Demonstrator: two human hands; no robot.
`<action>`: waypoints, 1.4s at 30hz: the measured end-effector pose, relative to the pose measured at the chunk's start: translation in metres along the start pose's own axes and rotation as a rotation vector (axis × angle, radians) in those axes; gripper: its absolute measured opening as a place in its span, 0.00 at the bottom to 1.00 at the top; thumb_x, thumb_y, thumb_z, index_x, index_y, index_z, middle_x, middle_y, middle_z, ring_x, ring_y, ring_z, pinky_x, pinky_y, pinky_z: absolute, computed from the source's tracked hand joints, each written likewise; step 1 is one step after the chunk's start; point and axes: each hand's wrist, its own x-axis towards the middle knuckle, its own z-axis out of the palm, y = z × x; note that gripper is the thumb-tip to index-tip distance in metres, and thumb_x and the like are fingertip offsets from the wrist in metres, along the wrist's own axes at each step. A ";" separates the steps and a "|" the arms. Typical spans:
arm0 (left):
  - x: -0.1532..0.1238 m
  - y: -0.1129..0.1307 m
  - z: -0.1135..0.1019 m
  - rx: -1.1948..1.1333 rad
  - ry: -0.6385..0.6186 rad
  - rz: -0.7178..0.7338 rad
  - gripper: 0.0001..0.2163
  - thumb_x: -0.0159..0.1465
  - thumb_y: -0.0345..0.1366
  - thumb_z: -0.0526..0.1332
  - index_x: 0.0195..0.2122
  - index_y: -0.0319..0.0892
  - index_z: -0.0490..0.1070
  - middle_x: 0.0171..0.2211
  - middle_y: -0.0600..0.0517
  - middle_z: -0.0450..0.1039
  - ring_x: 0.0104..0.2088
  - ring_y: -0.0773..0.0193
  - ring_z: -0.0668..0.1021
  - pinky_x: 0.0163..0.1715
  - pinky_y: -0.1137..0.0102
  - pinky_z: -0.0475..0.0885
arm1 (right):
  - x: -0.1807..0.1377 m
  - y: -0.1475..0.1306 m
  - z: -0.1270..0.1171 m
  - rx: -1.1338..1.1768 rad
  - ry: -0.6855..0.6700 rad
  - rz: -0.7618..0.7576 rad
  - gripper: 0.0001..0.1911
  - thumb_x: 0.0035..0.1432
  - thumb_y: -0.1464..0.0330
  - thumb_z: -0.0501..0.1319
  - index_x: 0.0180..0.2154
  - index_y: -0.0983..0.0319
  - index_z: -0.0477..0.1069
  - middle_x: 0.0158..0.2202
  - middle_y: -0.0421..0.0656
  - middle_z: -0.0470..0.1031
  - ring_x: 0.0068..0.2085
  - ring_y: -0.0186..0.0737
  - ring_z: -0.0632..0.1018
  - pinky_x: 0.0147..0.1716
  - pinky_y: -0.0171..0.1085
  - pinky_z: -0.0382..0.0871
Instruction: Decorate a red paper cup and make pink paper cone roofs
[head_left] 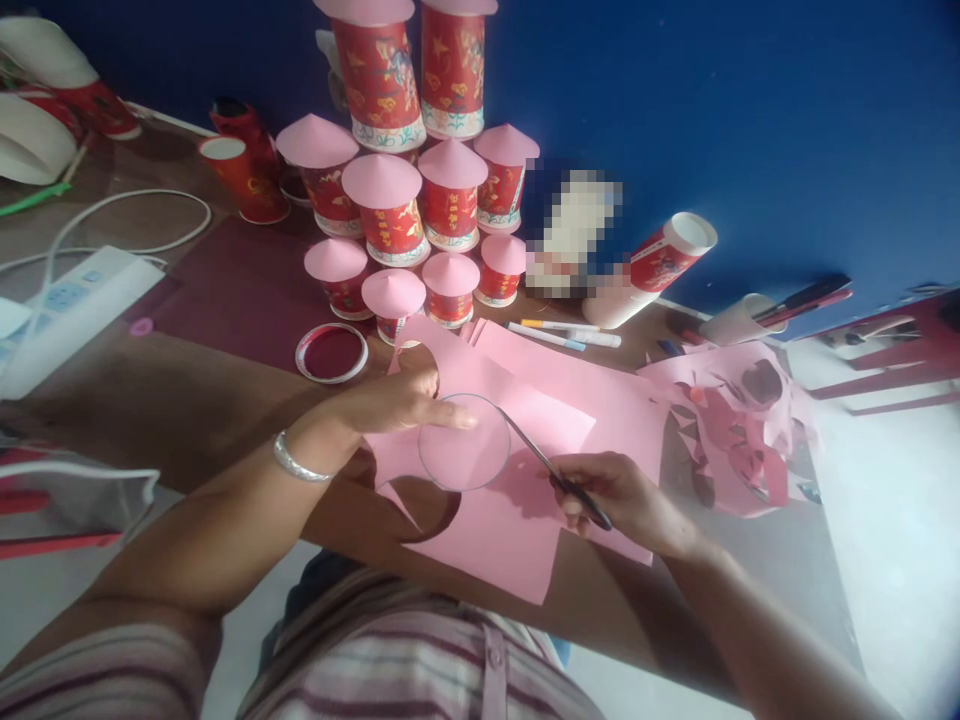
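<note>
My left hand point(409, 405) grips a sheet of pink paper point(517, 545), thumb flat on top and the other fingers mostly hidden. A thin circle outline point(463, 455) is drawn on the sheet under that thumb. Round cut-outs show along the sheet's left side. In my right hand point(607, 490) is a slim pair of scissors point(551, 465), seen nearly edge-on, with a dark handle. Its tip lies at the upper right of the circle. More pink sheets point(622, 400) lie beneath and behind.
Red paper cups with pink cone tops point(386, 215) stand stacked at the back. Pink scraps point(750, 450) pile up at the right, beside a pen cup point(742, 318). Markers point(566, 335), a round lid point(331, 355) and a white power strip point(75, 310) lie around.
</note>
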 end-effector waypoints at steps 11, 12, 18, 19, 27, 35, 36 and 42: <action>0.000 0.005 0.002 -0.112 0.018 -0.021 0.28 0.55 0.45 0.73 0.20 0.44 0.50 0.21 0.59 0.47 0.24 0.71 0.56 0.22 0.71 0.54 | -0.001 0.000 -0.002 -0.008 -0.020 -0.011 0.24 0.55 0.59 0.75 0.51 0.63 0.81 0.25 0.39 0.76 0.24 0.30 0.75 0.25 0.31 0.74; 0.000 0.004 0.002 -0.108 0.014 -0.015 0.30 0.55 0.45 0.74 0.20 0.44 0.47 0.21 0.59 0.45 0.23 0.72 0.55 0.21 0.71 0.52 | -0.001 -0.001 -0.001 -0.006 -0.020 -0.009 0.23 0.55 0.59 0.75 0.50 0.63 0.82 0.25 0.39 0.76 0.23 0.30 0.75 0.24 0.31 0.73; 0.003 -0.007 0.002 -0.071 -0.059 0.006 0.33 0.57 0.48 0.73 0.19 0.44 0.45 0.20 0.59 0.43 0.21 0.74 0.51 0.21 0.70 0.46 | 0.002 -0.005 0.004 0.000 0.010 -0.019 0.18 0.52 0.61 0.76 0.43 0.64 0.83 0.24 0.38 0.75 0.23 0.30 0.74 0.24 0.31 0.71; 0.003 -0.008 0.002 -0.076 -0.050 0.027 0.31 0.57 0.48 0.73 0.19 0.44 0.47 0.20 0.59 0.43 0.21 0.73 0.53 0.21 0.70 0.48 | 0.003 -0.005 0.005 0.007 0.006 -0.021 0.19 0.52 0.61 0.76 0.44 0.64 0.83 0.24 0.38 0.75 0.23 0.30 0.74 0.24 0.31 0.71; 0.004 -0.002 0.006 -0.158 -0.096 0.054 0.21 0.58 0.44 0.71 0.21 0.43 0.59 0.20 0.58 0.55 0.24 0.68 0.63 0.25 0.70 0.59 | 0.007 -0.009 0.010 -0.008 0.001 -0.068 0.23 0.57 0.58 0.73 0.50 0.65 0.81 0.27 0.42 0.78 0.25 0.30 0.73 0.25 0.33 0.71; 0.006 0.005 0.005 -0.156 -0.130 0.051 0.21 0.58 0.42 0.71 0.21 0.42 0.58 0.21 0.57 0.58 0.25 0.69 0.63 0.24 0.71 0.60 | 0.012 -0.013 0.008 -0.038 -0.037 -0.113 0.25 0.55 0.59 0.75 0.51 0.64 0.81 0.29 0.42 0.77 0.25 0.31 0.74 0.23 0.32 0.72; 0.006 0.005 0.005 -0.159 -0.128 0.062 0.21 0.58 0.42 0.71 0.21 0.42 0.58 0.21 0.57 0.58 0.25 0.68 0.64 0.25 0.71 0.61 | 0.013 -0.014 0.008 -0.043 -0.037 -0.118 0.25 0.56 0.58 0.74 0.51 0.64 0.81 0.29 0.43 0.78 0.25 0.31 0.74 0.22 0.32 0.71; 0.006 -0.001 0.004 -0.133 -0.116 0.073 0.20 0.58 0.44 0.71 0.22 0.42 0.60 0.19 0.58 0.57 0.26 0.65 0.68 0.27 0.70 0.65 | 0.014 -0.017 0.009 -0.067 -0.034 -0.126 0.26 0.55 0.57 0.74 0.51 0.64 0.81 0.29 0.43 0.78 0.25 0.31 0.74 0.23 0.33 0.73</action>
